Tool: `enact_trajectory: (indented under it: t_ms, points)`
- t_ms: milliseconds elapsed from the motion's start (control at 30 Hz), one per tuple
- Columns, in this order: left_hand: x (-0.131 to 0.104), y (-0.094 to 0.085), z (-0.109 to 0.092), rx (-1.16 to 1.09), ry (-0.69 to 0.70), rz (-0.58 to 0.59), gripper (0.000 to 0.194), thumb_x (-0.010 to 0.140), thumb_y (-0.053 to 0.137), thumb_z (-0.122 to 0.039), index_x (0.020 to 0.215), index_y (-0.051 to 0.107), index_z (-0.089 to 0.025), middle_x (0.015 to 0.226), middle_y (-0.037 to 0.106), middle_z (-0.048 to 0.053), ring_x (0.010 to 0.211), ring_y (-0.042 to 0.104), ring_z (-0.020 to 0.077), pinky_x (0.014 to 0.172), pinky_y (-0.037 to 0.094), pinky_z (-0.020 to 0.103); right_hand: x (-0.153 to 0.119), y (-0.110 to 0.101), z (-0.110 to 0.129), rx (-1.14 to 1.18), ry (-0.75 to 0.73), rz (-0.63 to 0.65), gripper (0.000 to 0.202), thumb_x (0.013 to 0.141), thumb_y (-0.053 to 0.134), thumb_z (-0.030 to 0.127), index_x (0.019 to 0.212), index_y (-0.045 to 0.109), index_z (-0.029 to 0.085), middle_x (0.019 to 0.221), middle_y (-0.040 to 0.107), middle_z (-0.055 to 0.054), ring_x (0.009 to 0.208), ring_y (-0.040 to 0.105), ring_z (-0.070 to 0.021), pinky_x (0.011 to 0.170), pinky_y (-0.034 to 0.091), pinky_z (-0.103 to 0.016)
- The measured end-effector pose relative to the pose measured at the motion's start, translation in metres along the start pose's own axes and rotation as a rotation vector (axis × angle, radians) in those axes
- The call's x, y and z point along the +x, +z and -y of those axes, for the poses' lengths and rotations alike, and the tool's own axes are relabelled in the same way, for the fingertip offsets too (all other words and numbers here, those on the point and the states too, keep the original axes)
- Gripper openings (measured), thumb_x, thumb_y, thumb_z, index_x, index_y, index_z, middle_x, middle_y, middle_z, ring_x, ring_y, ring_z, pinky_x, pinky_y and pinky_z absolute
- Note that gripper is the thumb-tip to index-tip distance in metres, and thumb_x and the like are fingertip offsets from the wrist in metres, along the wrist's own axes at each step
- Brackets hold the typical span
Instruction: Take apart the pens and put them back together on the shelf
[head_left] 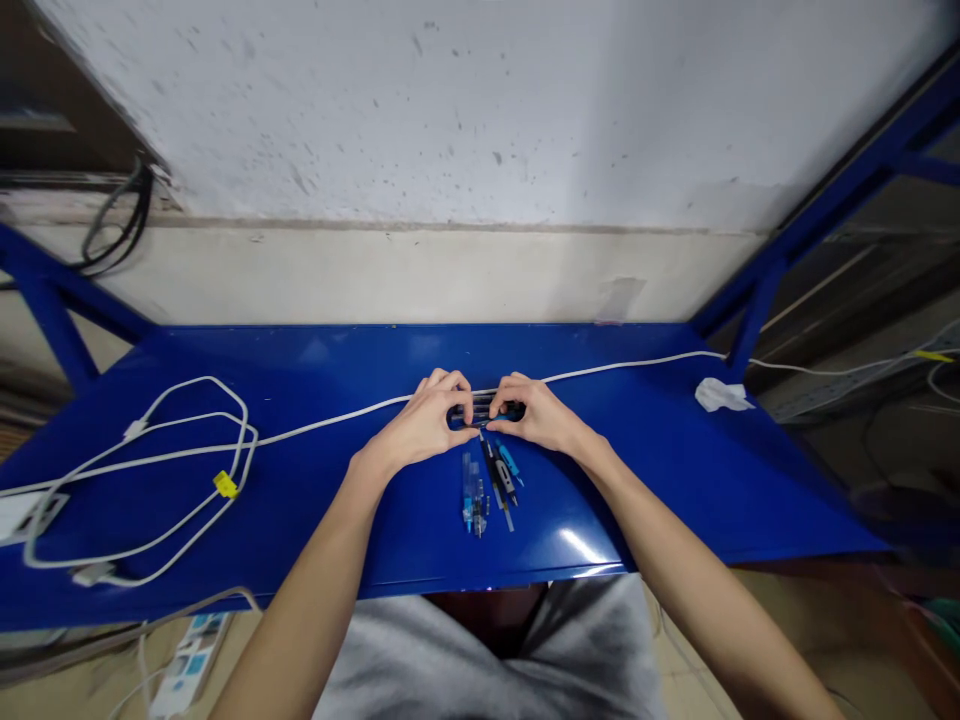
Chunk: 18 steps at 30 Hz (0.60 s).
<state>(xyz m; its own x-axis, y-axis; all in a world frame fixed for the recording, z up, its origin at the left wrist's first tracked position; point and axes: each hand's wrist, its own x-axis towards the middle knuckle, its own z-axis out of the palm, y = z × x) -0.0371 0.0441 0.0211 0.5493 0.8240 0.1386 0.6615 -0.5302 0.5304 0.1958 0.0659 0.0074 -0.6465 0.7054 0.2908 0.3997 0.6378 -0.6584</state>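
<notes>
A small bundle of dark pens [481, 409] lies crosswise between my two hands at the middle of the blue table. My left hand [433, 418] grips its left end, thumb below and fingers curled over the top. On the right end my right hand [534, 412] pinches it in the same way. Just below, nearer to me, lie loose pen parts: a blue piece [508, 460], a grey and black piece [505, 478] and several clear pieces [472, 492]. The fingers partly hide the bundle.
A white cable [330, 421] runs across the blue table [315, 540] behind my hands, with loops and a yellow tag [225, 485] at the left. Crumpled white tissue [722, 395] lies at the right. A speckled wall [450, 120] stands behind; blue frame bars [810, 210] rise at both sides.
</notes>
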Motion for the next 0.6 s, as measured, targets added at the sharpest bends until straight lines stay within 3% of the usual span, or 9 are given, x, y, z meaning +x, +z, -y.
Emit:
enact_trajectory:
  t_ms: [233, 400, 500, 567, 600]
  points:
    - [0.002, 0.002, 0.006, -0.025, -0.004, -0.037, 0.003, 0.084, 0.068, -0.024, 0.085, 0.065, -0.023, 0.105, 0.061, 0.002, 0.106, 0.050, 0.0241, 0.099, 0.042, 0.044, 0.001, 0.008, 0.001, -0.056, -0.061, -0.001, 0.015, 0.086, 0.075, 0.018, 0.079, 0.062, 0.019, 0.074, 0.054, 0.001, 0.076, 0.048, -0.0170, 0.072, 0.037, -0.027]
    - [-0.005, 0.001, -0.008, -0.081, 0.019, -0.125, 0.002, 0.085, 0.068, -0.027, 0.084, 0.069, -0.025, 0.104, 0.064, 0.003, 0.110, 0.052, 0.0243, 0.102, 0.044, 0.043, 0.002, 0.012, 0.001, -0.035, -0.079, 0.014, 0.013, 0.086, 0.071, 0.017, 0.077, 0.062, 0.019, 0.070, 0.052, 0.002, 0.072, 0.046, -0.0161, 0.073, 0.037, -0.027]
    - [-0.026, 0.005, -0.028, -0.103, -0.061, -0.341, 0.011, 0.095, 0.059, -0.029, 0.090, 0.068, -0.025, 0.094, 0.066, 0.002, 0.096, 0.057, 0.0203, 0.091, 0.047, 0.036, 0.002, 0.012, 0.001, -0.021, -0.077, 0.022, 0.014, 0.085, 0.072, 0.017, 0.074, 0.063, 0.019, 0.068, 0.052, 0.002, 0.070, 0.046, -0.0154, 0.071, 0.037, -0.027]
    - [-0.044, 0.011, -0.043, -0.133, -0.200, -0.468, 0.016, 0.098, 0.055, -0.034, 0.091, 0.066, -0.024, 0.078, 0.063, -0.001, 0.072, 0.055, 0.0159, 0.071, 0.045, 0.030, 0.002, 0.012, 0.003, -0.027, -0.089, 0.020, 0.016, 0.086, 0.071, 0.018, 0.073, 0.063, 0.019, 0.067, 0.052, 0.002, 0.069, 0.047, -0.0152, 0.071, 0.037, -0.027]
    - [-0.052, 0.014, -0.049, -0.152, -0.276, -0.460, 0.020, 0.099, 0.054, -0.038, 0.089, 0.064, -0.024, 0.067, 0.058, -0.003, 0.060, 0.050, 0.0141, 0.060, 0.040, 0.028, 0.002, 0.012, 0.005, -0.034, -0.093, 0.012, 0.017, 0.088, 0.070, 0.018, 0.073, 0.062, 0.019, 0.066, 0.052, 0.002, 0.068, 0.047, -0.0151, 0.070, 0.036, -0.027]
